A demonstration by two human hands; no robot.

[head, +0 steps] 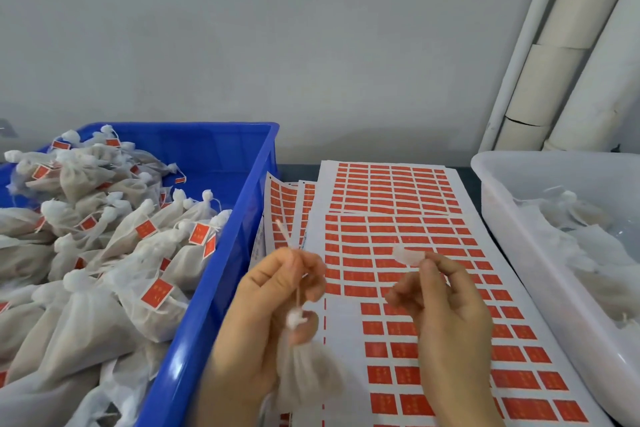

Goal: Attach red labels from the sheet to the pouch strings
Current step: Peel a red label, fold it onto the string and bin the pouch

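The step in hand was joining a peeled label to a string. The left hand [273,291] pinched the string [287,236] so its free end stood toward 11 o'clock, and the pouch [304,371] hung below at 6 o'clock. The right hand [446,308] pinched a pale, blurred label [408,256] at its fingertips, at 3 o'clock from the string and clearly apart. Both hovered over the sheet [433,236]. Next, the label probably had to be brought across and folded around the string. A blue crate [242,218] of labelled pouches [138,236] sat at 9 o'clock, a white tub [502,204] at 3 o'clock.
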